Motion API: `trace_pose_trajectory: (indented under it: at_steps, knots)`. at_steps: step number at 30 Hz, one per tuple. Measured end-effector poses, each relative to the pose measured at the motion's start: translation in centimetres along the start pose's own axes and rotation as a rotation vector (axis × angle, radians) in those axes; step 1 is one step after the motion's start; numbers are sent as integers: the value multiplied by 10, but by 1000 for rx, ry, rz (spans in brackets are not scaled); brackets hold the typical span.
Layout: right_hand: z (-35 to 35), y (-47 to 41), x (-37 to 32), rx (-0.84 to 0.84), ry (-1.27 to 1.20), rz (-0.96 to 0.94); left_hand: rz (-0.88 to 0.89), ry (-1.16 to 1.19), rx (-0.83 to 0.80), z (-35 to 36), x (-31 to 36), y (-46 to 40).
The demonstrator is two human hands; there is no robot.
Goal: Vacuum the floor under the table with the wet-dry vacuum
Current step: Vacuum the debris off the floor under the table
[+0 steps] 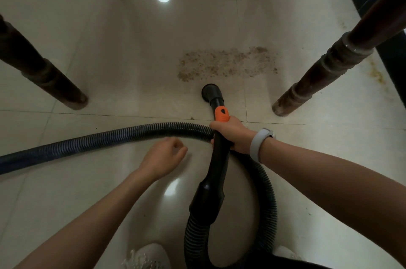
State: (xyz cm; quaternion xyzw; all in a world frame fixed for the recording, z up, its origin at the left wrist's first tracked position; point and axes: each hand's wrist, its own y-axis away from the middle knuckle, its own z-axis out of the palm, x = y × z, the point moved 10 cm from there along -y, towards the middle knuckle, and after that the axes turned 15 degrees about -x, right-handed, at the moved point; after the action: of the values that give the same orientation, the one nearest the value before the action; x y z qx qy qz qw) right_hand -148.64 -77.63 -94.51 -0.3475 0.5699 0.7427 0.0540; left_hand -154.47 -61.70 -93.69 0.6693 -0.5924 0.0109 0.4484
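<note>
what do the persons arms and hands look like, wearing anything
Both forearms are bare, with no sleeves in view. The left hand wears nothing: no glove, ring or band shows. The right hand is also ungloved, but its wrist carries a pale grey wristband with a rounded watch-like body on the far side. No markings show on either arm.

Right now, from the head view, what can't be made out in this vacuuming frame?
- Vacuum body: hose runs off the left edge.
- Nozzle mouth: faces the floor, so contact with the debris patch is unclear.
- Tabletop: above the frame; only table legs show.
- Right hand fingertips: wrapped behind the wand.
- Left hand: holds nothing.
</note>
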Motion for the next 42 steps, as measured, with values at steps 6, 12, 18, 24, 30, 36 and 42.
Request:
trace_pose_trajectory:
  at_steps: [6,12,18,24,30,36,42]
  knots:
    - [40,6,-8,-110,183,-8,-205,-422,-127,1,-38,-30]
    - [38,5,-10,-86,170,-32,-181,-493,-149,-4,-38,-52]
    - [-7,-9,-29,149,293,-70,-116,-517,-85,-5,-44,-49]
    - [27,-25,-33,88,339,-109,-200,-493,-67,-15,-76,-30]
    - [92,-36,-3,-223,-244,-164,-370,-292,-17,-45,-134,-6]
    - [125,-18,24,-391,-92,-109,-450,-178,56,-59,-157,-4]
    - [128,5,39,-417,290,-62,-452,-154,80,-64,-162,-8]
